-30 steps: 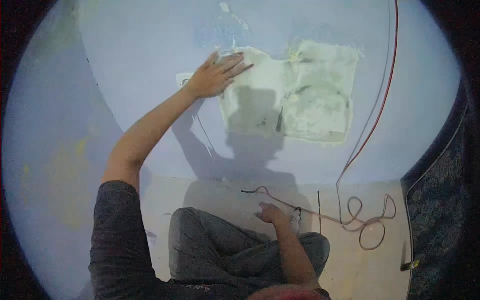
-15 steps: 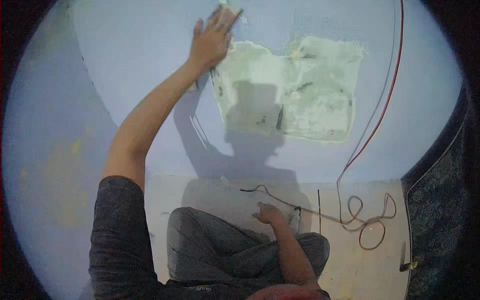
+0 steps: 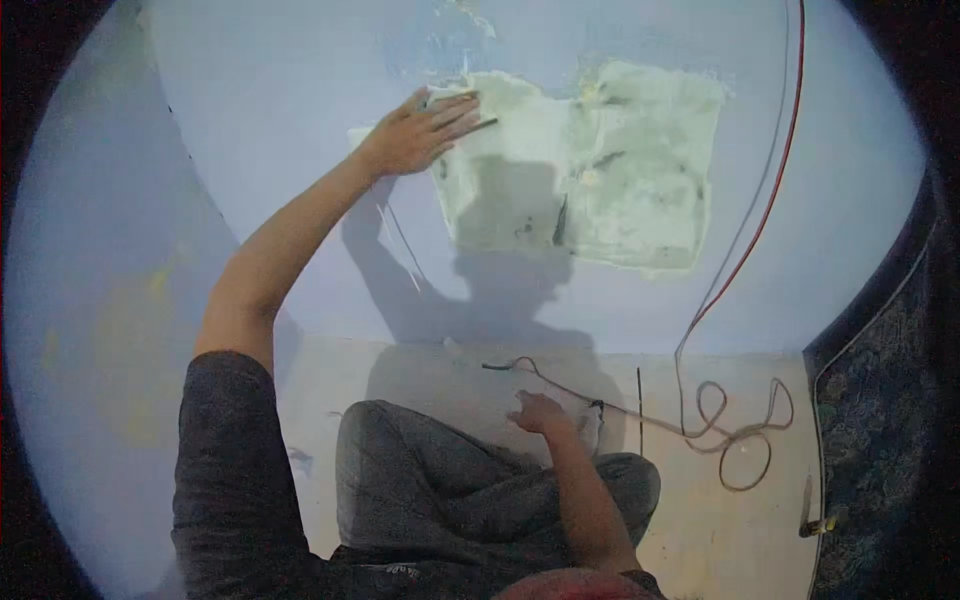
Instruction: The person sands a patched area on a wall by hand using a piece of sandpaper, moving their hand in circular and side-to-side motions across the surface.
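Head view: left hand [image 3: 410,140] at left side of pale wall patch [image 3: 650,150].
Fingers over thin dark-edged piece [image 3: 482,127], grip unclear; right hand [image 3: 542,412] half-curled, closure unclear. Probably smoothing; next stroke calls for even pressure.

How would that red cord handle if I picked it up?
The red cord is probably floppy, since it lies in loose loops on the floor. It looks thin, so likely light. Those crossing loops may tangle when lifted.
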A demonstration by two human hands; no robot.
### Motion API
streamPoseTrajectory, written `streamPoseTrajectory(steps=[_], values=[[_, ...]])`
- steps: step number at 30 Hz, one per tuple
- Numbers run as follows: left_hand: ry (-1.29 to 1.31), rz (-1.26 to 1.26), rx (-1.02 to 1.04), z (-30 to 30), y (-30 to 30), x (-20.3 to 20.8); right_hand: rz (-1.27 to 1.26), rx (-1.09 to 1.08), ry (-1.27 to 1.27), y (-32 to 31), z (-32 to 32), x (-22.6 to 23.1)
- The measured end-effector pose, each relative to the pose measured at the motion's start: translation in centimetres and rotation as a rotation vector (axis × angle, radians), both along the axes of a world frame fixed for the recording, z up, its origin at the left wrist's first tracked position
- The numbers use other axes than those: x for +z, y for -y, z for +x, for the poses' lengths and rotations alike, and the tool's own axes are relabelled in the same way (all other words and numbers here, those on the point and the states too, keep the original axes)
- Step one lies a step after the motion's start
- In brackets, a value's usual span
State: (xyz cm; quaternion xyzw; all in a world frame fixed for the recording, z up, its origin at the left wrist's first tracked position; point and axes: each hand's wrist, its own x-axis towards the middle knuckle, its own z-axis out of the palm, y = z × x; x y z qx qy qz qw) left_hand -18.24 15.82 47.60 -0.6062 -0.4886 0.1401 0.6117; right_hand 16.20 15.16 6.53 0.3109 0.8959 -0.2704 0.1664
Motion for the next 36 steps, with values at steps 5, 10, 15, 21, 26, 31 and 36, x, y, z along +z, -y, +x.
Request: streamPoseTrajectory(steps=[5,10,15,21,26,31,36], values=[[0.185,0.201,0.076,-0.1,1.2,4.6,-0.055,-0.057,0.022,1.9,0.6,3.9],[0.301,0.298,-0.134,1.2,-0.8,9.8,0.004,0.001,0.021,1.9,0.0,2.7],[0.422,0.307,-0.238,4.7,-5.5,4.2,0.006,0.006,-0.009,2.1,-0.7,1.7],[0.332,0.193,-0.111,6.3,-6.3,-3.3,0.02,0.006,-0.027,1.1,0.0,-0.8],[0.108,0.061,-0.041,4.6,-4.2,-2.6,0.049,0.031,-0.084,1.5,0.5,-0.2],[0.225,0.135,0.226,4.9,-1.5,1.1,-0.002,0.02,-0.044,1.3,0.8,2.6],[0.339,0.296,-0.194,6.7,-1.3,7.6,0.037,0.003,-0.07,1.4,0.5,0.7]])
